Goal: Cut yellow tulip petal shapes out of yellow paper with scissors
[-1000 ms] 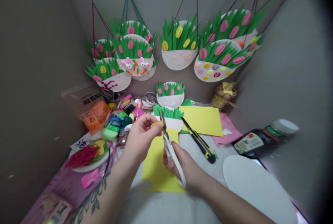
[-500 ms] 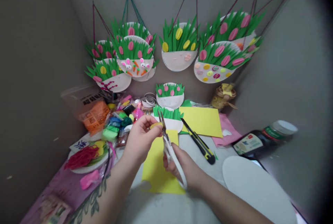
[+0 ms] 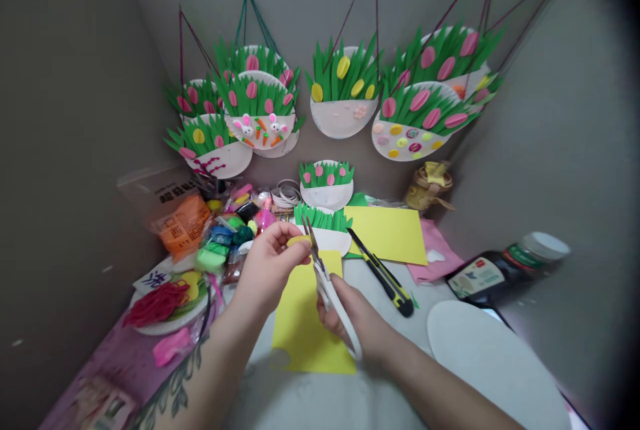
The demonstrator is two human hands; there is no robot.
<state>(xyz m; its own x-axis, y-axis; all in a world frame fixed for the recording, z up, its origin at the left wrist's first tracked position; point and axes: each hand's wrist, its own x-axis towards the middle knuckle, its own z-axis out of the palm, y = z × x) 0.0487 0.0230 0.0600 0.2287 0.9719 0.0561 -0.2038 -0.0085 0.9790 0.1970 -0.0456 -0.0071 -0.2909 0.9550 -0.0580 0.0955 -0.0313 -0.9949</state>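
Between the thumb and fingers of my left hand is a small yellow paper piece, partly hidden by the fingertips. My right hand is closed around the handles of white-handled scissors. Their blades point up and away from me, slightly apart, right at the edge of the yellow piece. Under both hands lies a yellow paper sheet with a rounded notch cut at its lower left corner. Just beyond the blades is a paper-plate pocket with green paper grass.
A box cutter lies right of the scissors, by another yellow sheet. At right are a dark bottle and a white oval plate. Bagged clay and a plate with red yarn crowd the left. Decorated plates hang behind.
Both hands stay nearly in place. The scissor blades have shifted very slightly left and down against the yellow paper piece. The view has moved a little.
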